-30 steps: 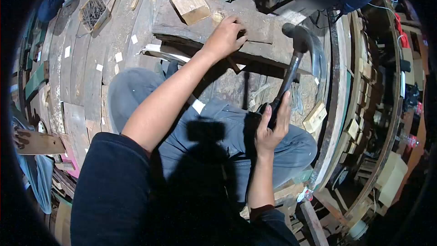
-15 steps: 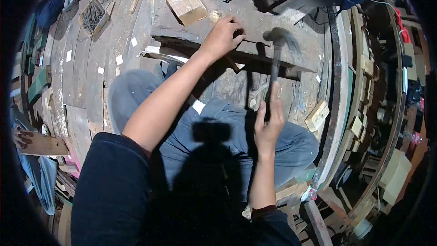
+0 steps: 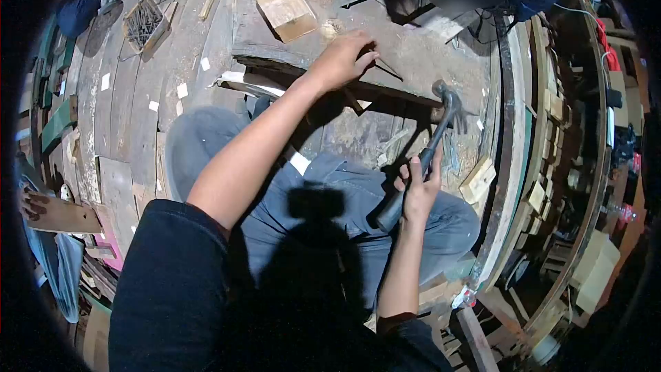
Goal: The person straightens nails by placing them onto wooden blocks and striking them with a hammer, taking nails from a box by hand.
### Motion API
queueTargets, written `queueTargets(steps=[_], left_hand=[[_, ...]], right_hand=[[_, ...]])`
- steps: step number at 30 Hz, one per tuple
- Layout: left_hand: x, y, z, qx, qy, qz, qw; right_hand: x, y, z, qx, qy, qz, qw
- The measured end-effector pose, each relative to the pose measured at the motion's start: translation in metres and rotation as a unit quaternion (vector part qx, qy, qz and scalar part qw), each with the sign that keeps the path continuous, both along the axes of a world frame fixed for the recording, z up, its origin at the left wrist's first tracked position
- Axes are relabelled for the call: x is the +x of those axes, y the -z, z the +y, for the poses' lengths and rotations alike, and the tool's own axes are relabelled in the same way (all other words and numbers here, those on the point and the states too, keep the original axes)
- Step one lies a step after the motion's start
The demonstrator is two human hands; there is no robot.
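In my right hand (image 3: pixel 418 189) is a claw hammer (image 3: pixel 435 139), held by its handle, its head up and to the right over the front edge of a thick wooden beam (image 3: pixel 427 62). My left hand (image 3: pixel 344 58) rests at the beam's front edge with its fingers curled; a thin dark nail-like piece (image 3: pixel 390 69) shows just right of its fingertips. Whatever lies between those fingers is hidden. On the beam, up and left of my left hand, sits a light wooden block (image 3: pixel 287 12).
A container of nails (image 3: pixel 144 24) stands on the plank floor (image 3: pixel 117 117) at the upper left. People are at the top right, top left and left edge. A small wood block (image 3: pixel 477 179) lies beside my right knee. Stacked wood lines the right side.
The hammer has swung over the beam and come back lower and to the right, its handle now tilted across my right palm. My left hand has barely moved.
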State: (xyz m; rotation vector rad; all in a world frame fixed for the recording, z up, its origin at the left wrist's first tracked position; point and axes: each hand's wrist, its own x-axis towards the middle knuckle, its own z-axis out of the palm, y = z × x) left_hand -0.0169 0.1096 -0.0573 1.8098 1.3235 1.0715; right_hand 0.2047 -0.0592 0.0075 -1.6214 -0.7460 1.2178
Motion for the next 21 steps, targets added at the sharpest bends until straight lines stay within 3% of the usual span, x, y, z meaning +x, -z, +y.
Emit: queueTargets(steps=[3, 5, 9, 17, 19, 21], left_hand=[[0.0, -0.013, 0.007, -0.054, 0.01, -0.173, 0.983], [0.001, -0.021, 0.009, -0.156, 0.015, -0.363, 0.919], [-0.004, -0.034, 0.01, -0.245, 0.051, -0.555, 0.793], [-0.003, -0.027, 0.012, -0.354, 0.071, -0.682, 0.635], [0.007, -0.01, 0.018, -0.303, 0.123, -0.682, 0.654], [0.008, -0.023, 0.009, -0.28, 0.081, -0.629, 0.721]], right_hand=[[0.005, 0.003, 0.001, -0.018, 0.009, 0.037, 0.999], [0.002, 0.005, 0.001, -0.02, 0.012, 0.037, 0.999], [0.002, 0.008, 0.001, -0.003, 0.004, 0.054, 0.999], [0.004, 0.014, -0.001, -0.008, 0.006, 0.038, 0.999], [0.003, 0.01, -0.001, -0.018, 0.007, 0.022, 1.0], [0.007, 0.017, -0.002, 0.004, -0.016, 0.015, 1.0]])
